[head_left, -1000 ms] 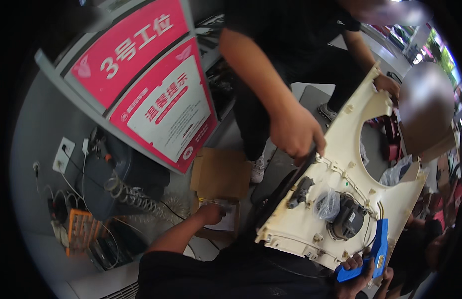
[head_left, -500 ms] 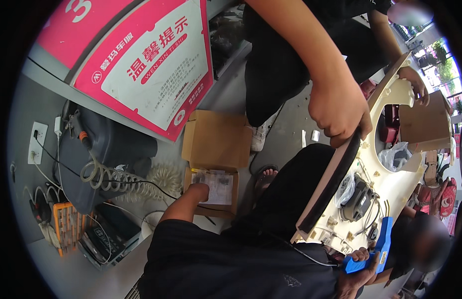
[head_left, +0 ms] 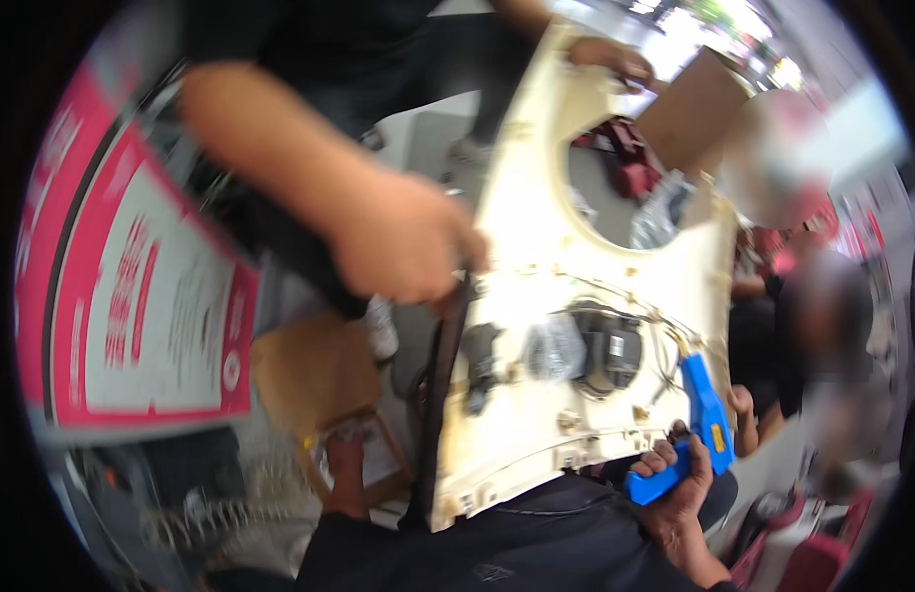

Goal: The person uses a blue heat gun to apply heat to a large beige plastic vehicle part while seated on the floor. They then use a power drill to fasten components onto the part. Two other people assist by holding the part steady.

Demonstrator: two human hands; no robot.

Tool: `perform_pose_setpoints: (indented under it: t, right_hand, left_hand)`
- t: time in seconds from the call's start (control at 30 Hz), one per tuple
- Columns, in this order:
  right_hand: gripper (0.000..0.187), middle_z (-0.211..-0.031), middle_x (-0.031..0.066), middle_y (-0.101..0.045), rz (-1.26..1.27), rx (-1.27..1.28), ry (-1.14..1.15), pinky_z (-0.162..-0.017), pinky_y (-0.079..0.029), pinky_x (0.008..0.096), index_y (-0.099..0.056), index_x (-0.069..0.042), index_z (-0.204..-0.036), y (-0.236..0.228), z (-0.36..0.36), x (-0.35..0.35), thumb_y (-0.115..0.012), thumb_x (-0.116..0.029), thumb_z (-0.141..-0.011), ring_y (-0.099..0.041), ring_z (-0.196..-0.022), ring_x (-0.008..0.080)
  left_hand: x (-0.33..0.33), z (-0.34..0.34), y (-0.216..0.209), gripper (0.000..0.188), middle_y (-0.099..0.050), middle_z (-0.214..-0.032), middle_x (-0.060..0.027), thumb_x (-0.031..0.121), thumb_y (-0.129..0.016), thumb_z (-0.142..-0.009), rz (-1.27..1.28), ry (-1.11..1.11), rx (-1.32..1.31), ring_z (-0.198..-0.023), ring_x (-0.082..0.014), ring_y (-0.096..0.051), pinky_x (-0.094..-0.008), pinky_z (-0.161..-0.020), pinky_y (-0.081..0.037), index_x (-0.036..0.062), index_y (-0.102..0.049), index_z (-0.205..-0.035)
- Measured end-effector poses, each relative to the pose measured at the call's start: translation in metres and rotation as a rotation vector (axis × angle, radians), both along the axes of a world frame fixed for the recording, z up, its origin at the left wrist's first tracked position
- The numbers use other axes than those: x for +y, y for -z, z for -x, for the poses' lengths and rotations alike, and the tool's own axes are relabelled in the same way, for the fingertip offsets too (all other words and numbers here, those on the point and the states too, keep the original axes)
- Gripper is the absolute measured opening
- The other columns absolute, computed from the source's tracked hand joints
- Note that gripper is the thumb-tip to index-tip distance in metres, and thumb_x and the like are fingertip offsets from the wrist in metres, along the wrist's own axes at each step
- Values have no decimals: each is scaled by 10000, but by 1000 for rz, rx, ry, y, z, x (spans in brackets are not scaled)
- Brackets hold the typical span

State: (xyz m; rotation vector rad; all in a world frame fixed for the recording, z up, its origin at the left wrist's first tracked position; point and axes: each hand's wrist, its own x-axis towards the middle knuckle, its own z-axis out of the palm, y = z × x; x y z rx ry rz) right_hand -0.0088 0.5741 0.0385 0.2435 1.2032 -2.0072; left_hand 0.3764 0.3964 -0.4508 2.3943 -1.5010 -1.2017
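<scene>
My right hand (head_left: pixel 677 474) is closed around the handle of a blue pistol-shaped tool (head_left: pixel 709 414), whose tip points up at the right edge of a cream plastic vehicle panel (head_left: pixel 536 212). The panel's inner side faces me, with a large rounded opening, a black round unit (head_left: pixel 607 350), wires and a clear plastic bag (head_left: pixel 556 347). My left hand (head_left: pixel 345 456) reaches into an open cardboard box (head_left: pixel 314 380) holding pale paper or packets; its fingers are blurred and partly hidden. Another person's hand (head_left: pixel 408 237) grips the panel's dark left edge; their other hand (head_left: pixel 610 59) holds its top.
A pink and white sign board (head_left: pixel 161 296) stands at the left. Below it are a coiled clear hose (head_left: pixel 196 523) and a dark grey case. Beyond the panel lie a cardboard box (head_left: pixel 696 109) and red parts (head_left: pixel 630 158). Another person (head_left: pixel 773 355) is close by on the right.
My view has turned right, so everything sits further left in the picture. The panel shows more face-on. My left hand is still in the box and my right still holds the blue tool.
</scene>
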Motion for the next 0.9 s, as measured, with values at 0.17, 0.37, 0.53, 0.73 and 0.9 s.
perform_pose_setpoints:
  t: [0.17,0.37,0.53,0.73,0.9]
  right_hand:
    - [365,-753,28,-522,12,-35,-70,-754,-497,422,-571,-161,-1247,6,7,7,-630,-374,-956,-569,-712,204]
    - [428,-753,50,-540,61,-90,-33,-777,-493,438,-544,-149,-1310,11,14,27,-643,-347,-944,-599,-735,224]
    - [418,-751,45,-533,64,-141,-10,-772,-490,433,-550,-159,-1300,20,23,33,-643,-353,-942,-592,-733,222]
    - [391,-751,25,-507,19,-99,-16,-719,-462,380,-575,-166,-1291,18,19,18,-606,-405,-983,-542,-708,189]
    - [416,-796,-3,-434,153,-26,-83,-692,-420,315,-557,-129,-1390,32,28,31,-519,-392,-1070,-449,-718,144]
  left_hand:
    - [-10,4,-23,724,-637,-1360,-232,520,-738,-847,-21,-57,235,-1227,-365,-642,-472,-1057,-506,-18,-640,-1322]
    - [-27,23,-32,631,-648,-1326,-229,445,-734,-855,-85,-47,282,-1185,-370,-652,-484,-1038,-514,1,-657,-1296]
    - [-41,34,-34,555,-658,-1297,-226,383,-730,-861,-105,-58,314,-1149,-374,-661,-493,-1023,-520,16,-670,-1274]
    - [-34,-3,3,468,-669,-1263,-223,308,-726,-869,-111,184,138,-1107,-378,-671,-505,-1005,-528,35,-687,-1247]
    - [-9,-57,56,401,-678,-1234,-221,246,-722,-875,-87,1209,-475,-1072,-382,-680,-514,-989,-535,50,-701,-1225]
